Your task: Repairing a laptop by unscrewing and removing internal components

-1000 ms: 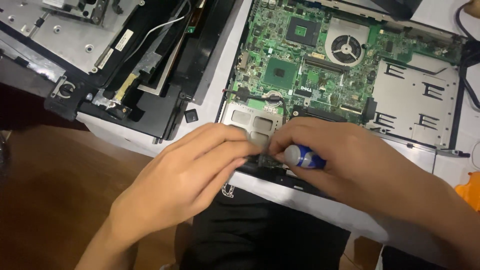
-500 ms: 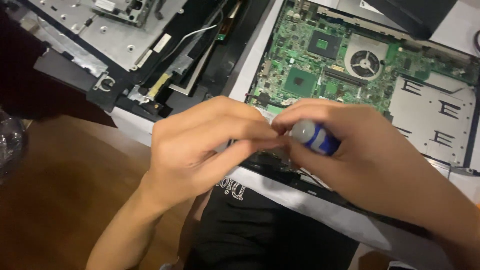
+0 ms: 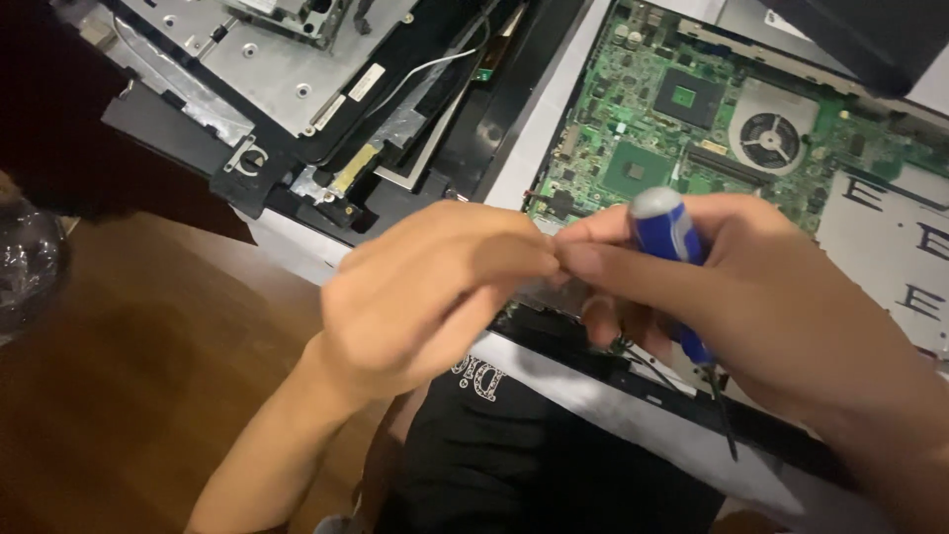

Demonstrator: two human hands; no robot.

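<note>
My right hand (image 3: 751,297) grips a blue-and-grey screwdriver (image 3: 667,237), its handle up and its thin dark shaft (image 3: 722,415) pointing down toward me. My left hand (image 3: 425,292) has its fingers curled, the fingertips meeting my right thumb just above the near edge of an opened laptop base. What those fingertips pinch is hidden. Behind the hands lies the green motherboard (image 3: 643,148) with a round fan (image 3: 769,138) and a silver drive cover (image 3: 880,237).
A second dismantled laptop part with a metal plate (image 3: 267,74), black frame and loose cables lies at the upper left. A brown wooden surface (image 3: 129,396) spreads at the lower left, with a clear glossy object (image 3: 25,267) at the left edge. Black clothing (image 3: 514,465) sits below my hands.
Both hands have lifted off the laptop's near edge toward me. The screwdriver has swung from pointing at the board to handle up, shaft pointing down.
</note>
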